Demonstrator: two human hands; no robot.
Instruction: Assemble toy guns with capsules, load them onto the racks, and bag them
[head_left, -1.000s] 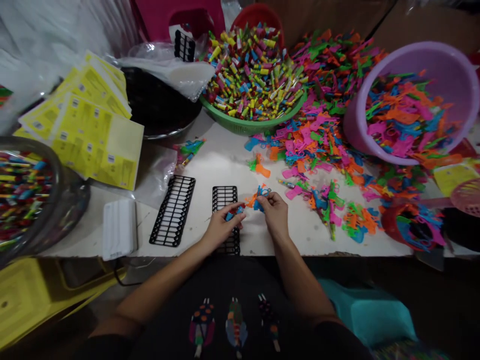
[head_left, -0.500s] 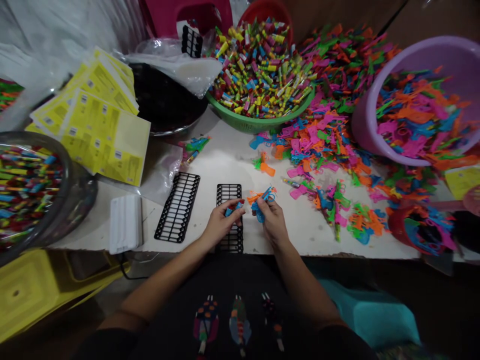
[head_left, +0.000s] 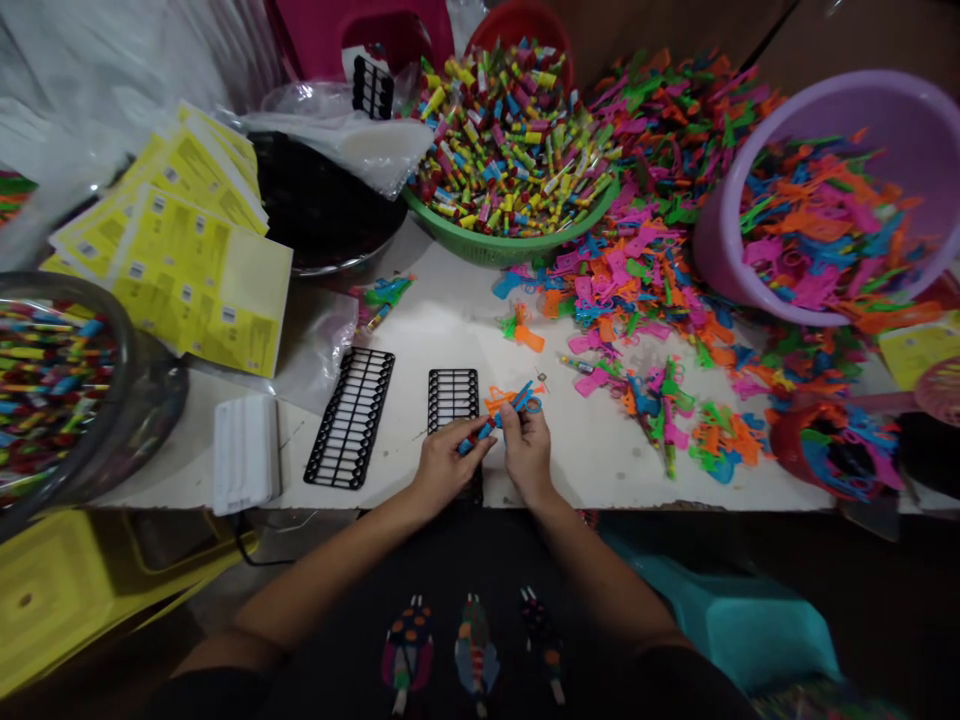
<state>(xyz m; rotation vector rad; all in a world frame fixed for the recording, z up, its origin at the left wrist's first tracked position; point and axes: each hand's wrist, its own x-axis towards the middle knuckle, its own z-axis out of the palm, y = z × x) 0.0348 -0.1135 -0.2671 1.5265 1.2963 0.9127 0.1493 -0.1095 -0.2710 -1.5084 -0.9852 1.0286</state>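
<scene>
The white tabletop (head_left: 420, 340) carries the green basket (head_left: 510, 245), which is heaped with small multicoloured tubes. Right of the basket, a tilted purple tub (head_left: 724, 235) holds orange, pink, blue and green toy guns; its right side reaches the picture's edge. Far left of the basket, a grey bowl (head_left: 124, 380) full of similar tubes is cut off by the frame. Just left of the basket, a black bowl (head_left: 300, 215) lies partly under clear plastic, its contents too dark to tell. Behind the basket, a red bowl (head_left: 559, 50) is mostly hidden. Well to the basket's lower right, a red cup (head_left: 787, 450) holds more coloured pieces. On the near side of the basket, the left hand (head_left: 441, 468) has its fingers closed round a blue-and-red tube (head_left: 480, 433), and the right hand (head_left: 529, 462) pinches a blue toy gun (head_left: 525, 400); whether tube and gun touch is hard to make out.
</scene>
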